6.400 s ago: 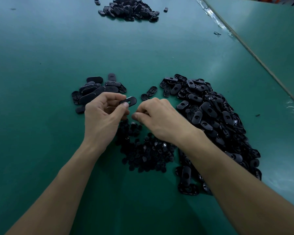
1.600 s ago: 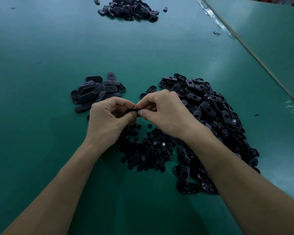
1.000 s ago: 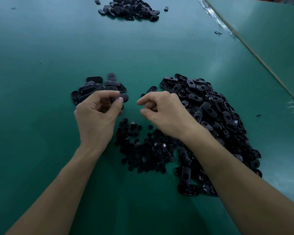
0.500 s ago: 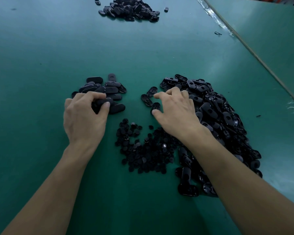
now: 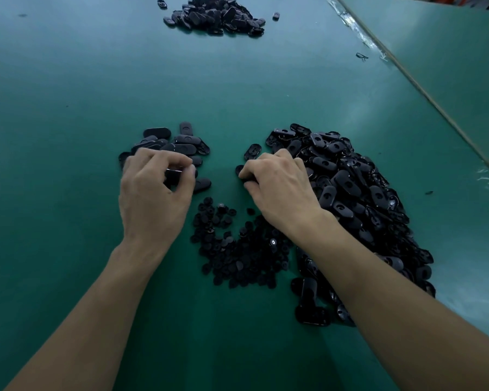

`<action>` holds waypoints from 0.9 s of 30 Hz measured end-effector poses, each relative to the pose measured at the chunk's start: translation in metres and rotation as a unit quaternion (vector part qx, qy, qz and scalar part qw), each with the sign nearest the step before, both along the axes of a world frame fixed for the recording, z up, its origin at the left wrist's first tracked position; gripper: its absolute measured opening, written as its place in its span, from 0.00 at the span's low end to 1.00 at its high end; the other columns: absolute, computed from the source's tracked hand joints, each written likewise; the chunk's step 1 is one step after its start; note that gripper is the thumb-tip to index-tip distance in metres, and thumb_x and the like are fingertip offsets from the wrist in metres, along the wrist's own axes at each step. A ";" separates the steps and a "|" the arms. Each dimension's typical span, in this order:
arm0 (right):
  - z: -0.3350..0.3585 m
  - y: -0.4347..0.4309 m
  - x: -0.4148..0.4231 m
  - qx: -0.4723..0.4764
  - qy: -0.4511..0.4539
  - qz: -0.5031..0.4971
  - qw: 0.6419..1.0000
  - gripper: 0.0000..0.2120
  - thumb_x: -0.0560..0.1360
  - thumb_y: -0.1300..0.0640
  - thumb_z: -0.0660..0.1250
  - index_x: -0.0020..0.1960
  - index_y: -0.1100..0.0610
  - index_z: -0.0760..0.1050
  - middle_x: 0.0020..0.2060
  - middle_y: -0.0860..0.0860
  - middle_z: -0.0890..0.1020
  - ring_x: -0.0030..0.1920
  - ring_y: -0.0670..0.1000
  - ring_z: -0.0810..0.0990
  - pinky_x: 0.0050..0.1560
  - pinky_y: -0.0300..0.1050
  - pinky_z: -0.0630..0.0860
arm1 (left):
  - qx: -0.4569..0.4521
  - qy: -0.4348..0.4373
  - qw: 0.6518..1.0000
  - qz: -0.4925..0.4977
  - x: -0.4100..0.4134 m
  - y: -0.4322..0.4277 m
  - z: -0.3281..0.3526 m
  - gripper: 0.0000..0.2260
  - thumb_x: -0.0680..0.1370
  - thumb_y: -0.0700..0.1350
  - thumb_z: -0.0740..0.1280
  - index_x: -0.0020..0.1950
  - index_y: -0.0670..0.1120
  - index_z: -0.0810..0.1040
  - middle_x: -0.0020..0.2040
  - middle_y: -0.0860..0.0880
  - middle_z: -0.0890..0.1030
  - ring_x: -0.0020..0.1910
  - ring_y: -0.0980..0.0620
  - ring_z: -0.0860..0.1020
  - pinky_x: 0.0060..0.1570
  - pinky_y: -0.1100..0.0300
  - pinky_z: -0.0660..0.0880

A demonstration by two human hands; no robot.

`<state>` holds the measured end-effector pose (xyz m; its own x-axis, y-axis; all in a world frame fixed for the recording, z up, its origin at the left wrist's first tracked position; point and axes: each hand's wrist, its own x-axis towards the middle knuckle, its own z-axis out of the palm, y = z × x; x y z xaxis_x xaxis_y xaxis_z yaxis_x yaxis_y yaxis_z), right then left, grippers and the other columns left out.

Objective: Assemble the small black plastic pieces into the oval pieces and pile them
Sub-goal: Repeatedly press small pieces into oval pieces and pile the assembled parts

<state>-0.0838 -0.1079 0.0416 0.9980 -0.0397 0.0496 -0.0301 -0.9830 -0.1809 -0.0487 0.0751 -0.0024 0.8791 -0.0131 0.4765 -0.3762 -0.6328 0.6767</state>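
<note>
Firstly, green table (image 5: 68, 80): fills nearly the whole view, matt, running from near edge to far edge. Second green surface (image 5: 449, 66): far right, set apart from the table by a pale diagonal seam.

Large heap of oval pieces (image 5: 350, 193): right of centre, black, loosely tumbled, many with a hole showing; stretches from mid-table towards the near right, partly hidden by the right forearm.

Far heap (image 5: 215, 15): black oval parts at the far edge, centre, well apart from everything else, with a few strays beside it.

Heap of small black pieces (image 5: 237, 255): near centre, between the two forearms, touching the near-left edge of the large heap.

Left pile (image 5: 181, 142): oval parts lying flat and overlapping, left of centre, well apart from the large heap.

Left hand (image 5: 156, 193): over the near edge of the left pile, knuckles up, fingers and thumb curled round one oval piece (image 5: 173, 174), grasping it just above the pile.

Right hand (image 5: 280, 187): at the left edge of the large heap, fingers curled downward, tips among the parts; whether it grasps one cannot be told, as the hand hides them.

Loose oval (image 5: 253, 150): single piece on the bare table, just beyond the right hand's fingers.

Scrap (image 5: 362, 56): tiny dark item, far right, near the seam.
</note>
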 end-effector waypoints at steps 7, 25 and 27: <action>-0.002 0.003 0.000 -0.004 -0.043 0.011 0.999 0.13 0.83 0.62 0.60 0.62 0.55 0.80 0.50 0.52 0.85 0.56 0.55 0.76 0.59 0.50 0.72 | -0.049 -0.026 0.993 -0.101 -0.009 -0.011 0.002 0.02 0.76 0.40 0.73 0.47 0.46 0.83 0.40 0.53 0.80 0.37 0.61 0.76 0.38 0.74 0.70; 0.009 0.013 -0.005 0.289 0.007 0.025 0.957 0.14 0.81 0.52 0.66 0.66 0.52 0.74 0.47 0.42 0.79 0.47 0.42 0.78 0.53 0.40 0.75 | -0.227 0.065 0.963 -0.128 -0.009 -0.014 0.005 0.06 0.78 0.43 0.73 0.50 0.55 0.82 0.42 0.53 0.85 0.40 0.52 0.85 0.41 0.54 0.82; 0.006 0.015 -0.006 0.221 0.065 0.031 0.973 0.18 0.81 0.48 0.66 0.69 0.51 0.73 0.54 0.47 0.78 0.54 0.49 0.78 0.59 0.51 0.76 | -0.273 0.075 0.952 -0.115 -0.007 -0.013 0.004 0.06 0.78 0.43 0.73 0.49 0.55 0.82 0.40 0.55 0.85 0.39 0.52 0.85 0.38 0.59 0.81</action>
<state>-0.0902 -0.0931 0.0472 0.9959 0.0312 -0.0853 -0.0247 -0.8108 -0.5849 -0.0553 0.0621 0.0019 0.9415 0.0000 0.3369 -0.3357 -0.0845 0.9382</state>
